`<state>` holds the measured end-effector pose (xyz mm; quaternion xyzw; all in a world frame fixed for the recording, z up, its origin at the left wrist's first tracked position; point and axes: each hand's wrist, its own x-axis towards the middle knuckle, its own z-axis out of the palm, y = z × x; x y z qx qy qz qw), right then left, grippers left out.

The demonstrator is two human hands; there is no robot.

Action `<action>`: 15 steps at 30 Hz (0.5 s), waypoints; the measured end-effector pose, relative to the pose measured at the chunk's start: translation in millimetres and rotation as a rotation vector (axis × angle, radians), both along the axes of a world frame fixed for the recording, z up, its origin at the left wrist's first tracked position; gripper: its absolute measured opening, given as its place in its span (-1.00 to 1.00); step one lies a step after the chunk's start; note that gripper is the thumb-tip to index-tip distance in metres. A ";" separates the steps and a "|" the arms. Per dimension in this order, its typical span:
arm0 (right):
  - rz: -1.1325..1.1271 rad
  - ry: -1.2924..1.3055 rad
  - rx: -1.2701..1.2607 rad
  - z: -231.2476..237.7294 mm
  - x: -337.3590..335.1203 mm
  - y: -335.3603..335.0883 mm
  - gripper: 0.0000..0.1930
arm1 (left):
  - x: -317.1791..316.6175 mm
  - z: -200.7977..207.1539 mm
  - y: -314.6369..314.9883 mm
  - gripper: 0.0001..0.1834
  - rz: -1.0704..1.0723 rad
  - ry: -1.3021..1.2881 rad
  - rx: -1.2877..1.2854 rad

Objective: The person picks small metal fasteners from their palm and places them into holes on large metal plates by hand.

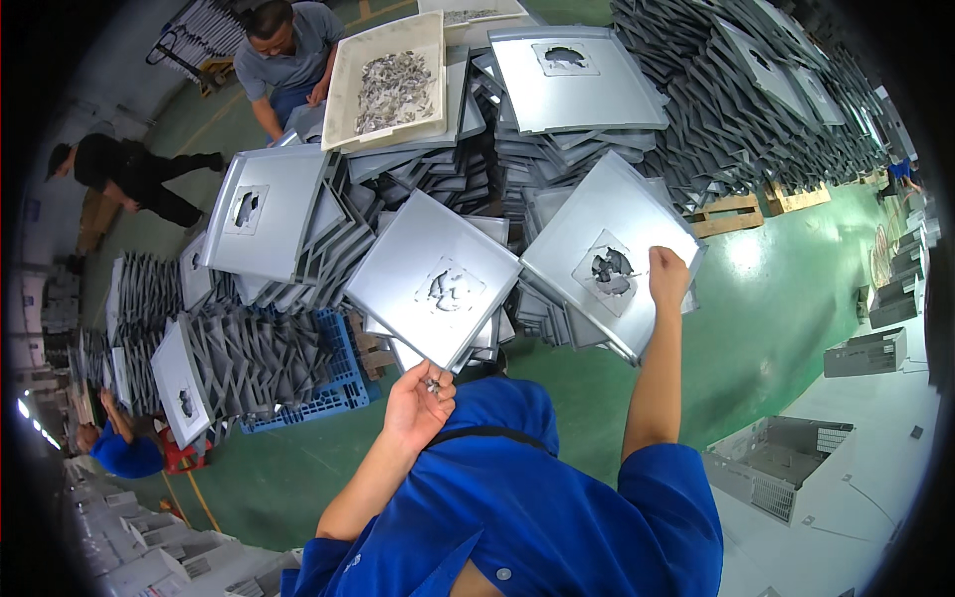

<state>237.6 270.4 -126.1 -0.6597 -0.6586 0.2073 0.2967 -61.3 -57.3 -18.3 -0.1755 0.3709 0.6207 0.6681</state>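
Note:
My left hand (418,406) is closed, palm up, around a few small metal pieces (433,385). It is beside the near corner of a silver sheet-metal panel (398,269) with a cut square and ragged hole in its middle. My right hand (668,279) pinches over the right side of another silver panel (572,244), by its ragged cut-out (610,271). Whatever is between those fingertips is too small to make out. Both panels lie turned cornerwise on top of stacks of similar panels.
A cream bin (435,129) of small metal scraps (393,90) stands beyond the panels. More panel stacks (756,119) surround me, some on wooden pallets (726,216) and a blue pallet (343,368). A person in grey (288,50) sits behind the bin; another in black (134,169) walks at left.

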 end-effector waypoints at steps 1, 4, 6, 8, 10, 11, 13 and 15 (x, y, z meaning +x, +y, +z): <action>-0.059 0.031 -0.029 -0.5 18.2 -7.4 -0.74 | 0.0 -0.3 0.1 -0.71 -0.002 -0.004 0.000; -0.310 -0.039 0.191 -25.9 61.5 -41.1 -0.68 | 0.2 -2.9 0.9 -0.72 0.016 -0.029 -0.020; -0.368 -0.108 0.083 -43.2 83.6 -62.6 -0.68 | 0.7 -4.6 0.7 -0.72 0.000 -0.010 -0.014; -0.436 -0.176 -0.025 -66.7 105.9 -78.7 -0.67 | 2.3 -5.4 3.6 -0.72 -0.020 -0.028 -0.018; -0.335 0.358 -0.422 -84.8 119.3 -86.7 -0.62 | 3.3 -5.6 8.1 -0.73 -0.037 -0.043 -0.022; -0.342 0.359 -0.423 -88.6 118.2 -90.0 -0.62 | 4.5 -6.2 11.2 -0.73 -0.051 -0.048 -0.028; -0.398 0.545 -0.392 -81.5 94.9 -93.9 -0.57 | 4.8 -7.4 14.9 -0.73 -0.055 -0.046 -0.035; -0.468 0.587 -0.425 -70.8 87.5 -89.7 -0.58 | 4.6 -9.8 17.2 -0.74 -0.072 -0.060 -0.034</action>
